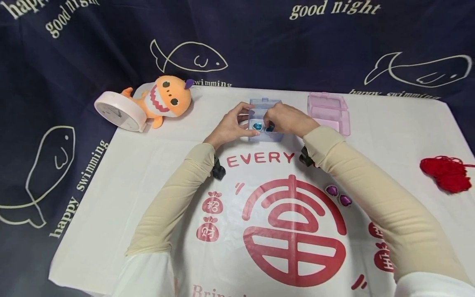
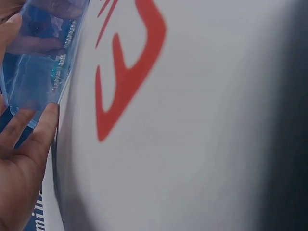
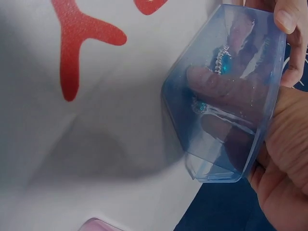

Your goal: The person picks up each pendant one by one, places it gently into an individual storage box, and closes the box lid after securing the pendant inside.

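A see-through blue plastic box (image 1: 271, 137) stands at the back middle of the table with its lid up. My left hand (image 1: 231, 123) holds the box by its left side, thumb at the front and fingers behind. A blue heart-shaped gem with a sparkly rim (image 1: 257, 126) lies inside on the left. My right hand (image 1: 283, 117) reaches into the box from above. Through the clear wall in the right wrist view, its thumb and finger pinch a second blue gem (image 3: 198, 105) low in the box.
Beside it on the right is an open pink plastic box (image 1: 335, 115). Two purple gems (image 1: 339, 195) lie near my right forearm. Red yarn (image 1: 447, 174) is at the far right. An orange plush toy (image 1: 168, 99) and a round white clock (image 1: 120, 112) stand at the back left.
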Available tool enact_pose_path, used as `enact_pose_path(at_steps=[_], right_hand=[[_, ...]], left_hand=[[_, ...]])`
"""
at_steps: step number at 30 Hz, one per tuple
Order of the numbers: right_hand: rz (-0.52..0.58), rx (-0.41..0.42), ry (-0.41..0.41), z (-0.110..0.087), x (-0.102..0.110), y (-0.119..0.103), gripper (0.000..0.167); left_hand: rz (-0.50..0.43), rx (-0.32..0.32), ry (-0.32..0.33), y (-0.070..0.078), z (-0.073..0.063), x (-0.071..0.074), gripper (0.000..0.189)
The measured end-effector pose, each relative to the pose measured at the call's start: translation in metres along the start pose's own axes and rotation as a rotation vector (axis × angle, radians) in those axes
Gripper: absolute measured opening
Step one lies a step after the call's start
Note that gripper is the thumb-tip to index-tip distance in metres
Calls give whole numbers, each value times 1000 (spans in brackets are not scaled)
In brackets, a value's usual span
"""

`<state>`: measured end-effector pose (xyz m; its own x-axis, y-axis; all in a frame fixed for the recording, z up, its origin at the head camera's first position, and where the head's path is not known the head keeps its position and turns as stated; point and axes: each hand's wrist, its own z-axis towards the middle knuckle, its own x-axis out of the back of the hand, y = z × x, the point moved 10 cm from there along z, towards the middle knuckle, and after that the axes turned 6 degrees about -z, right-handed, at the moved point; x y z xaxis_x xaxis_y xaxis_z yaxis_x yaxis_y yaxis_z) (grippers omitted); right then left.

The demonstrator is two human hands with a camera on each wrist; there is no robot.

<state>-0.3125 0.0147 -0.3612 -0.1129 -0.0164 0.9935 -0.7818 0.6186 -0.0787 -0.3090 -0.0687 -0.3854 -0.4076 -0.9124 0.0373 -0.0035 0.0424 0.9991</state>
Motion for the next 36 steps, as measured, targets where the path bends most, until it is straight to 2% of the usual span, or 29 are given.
enact_pose_path(at_steps=[6,8,13,17,20,25,28,30,33,36], right_hand=[[49,41,6,0,-1,-1,13],[83,29,23,-3,2,1,16],[174,-67,159,-18,23,9,26],[245,-94,305,-45,43,9,28],[292,-110,381,-71,51,7,30],[317,-177,431,-115,50,5,35],[302,-210,458,-139,48,3,39],[289,-230,473,-156,46,2,44],[265,-266,500,-181,44,0,50],[251,-297,533,-204,45,-1,56]], left_hand=[[15,3,3,-2,-1,2,77],[20,9,4,-4,-1,2,77],[22,16,17,-5,-1,2,77],[4,19,14,-5,-2,0,78],[-15,20,12,-5,-1,-3,80],[-13,23,6,-5,-1,-4,86],[36,20,22,0,-3,-1,88],[92,-14,50,7,-2,3,90],[218,-114,111,24,3,4,93],[316,-249,150,49,9,-8,94]])
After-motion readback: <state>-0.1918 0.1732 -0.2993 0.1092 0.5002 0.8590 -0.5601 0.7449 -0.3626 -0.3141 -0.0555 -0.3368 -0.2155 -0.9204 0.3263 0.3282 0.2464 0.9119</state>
